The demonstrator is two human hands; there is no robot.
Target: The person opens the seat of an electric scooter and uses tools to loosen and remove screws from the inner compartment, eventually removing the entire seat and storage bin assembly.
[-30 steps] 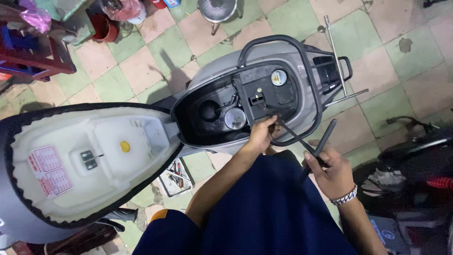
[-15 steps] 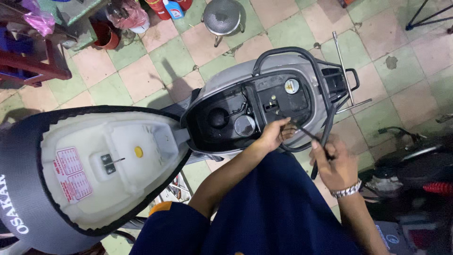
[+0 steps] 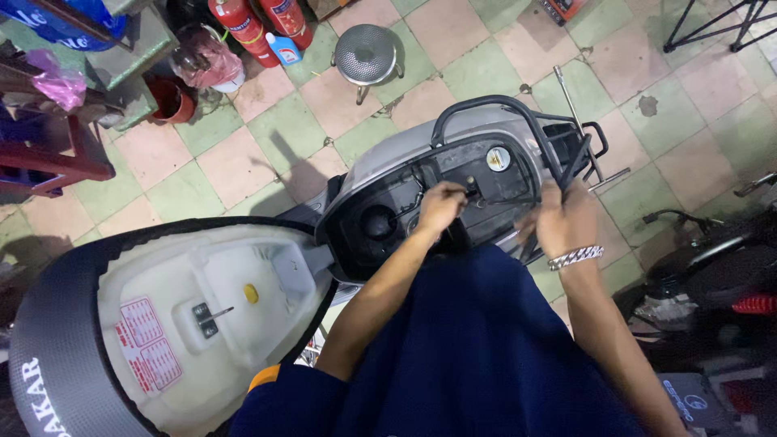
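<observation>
Scooter point(image 3: 380, 170): grey body seen from above, its long axis running from lower left to upper right, tail end toward the upper right of the view; it stands on a floor point(image 3: 267, 121) of pink and green tiles.

Seat point(image 3: 97, 340): flipped open at lower left, pale underside up, dark textured cover round the edge, a small yellow spot and a metal latch near its middle.

Under-seat compartment point(image 3: 388, 206): black tub, open — it holds a round black recess at its left end, a round cap with a pale label toward the right, and thin cables across the floor of it.

Rear grab rail point(image 3: 486, 109): dark tube bent round the tail end, arching over the compartment's far end.

Left hand point(image 3: 441, 206): inside the compartment near its middle, fingers clenched on a small dark part point(image 3: 471, 193) that pokes out toward the right.

Right hand point(image 3: 566, 218): at the compartment's right edge, a silver bracelet point(image 3: 575, 257) at the wrist, fingers curled round a dark slim tool point(image 3: 573, 166) that points up and away to the right; motion blur hides the grip's detail.

Stool point(image 3: 366, 53): round, metal, perforated top, on the tiles beyond the scooter.

Fire extinguishers point(image 3: 259, 24): two red ones at the top — a small blue-and-white bottle beside them.
</observation>
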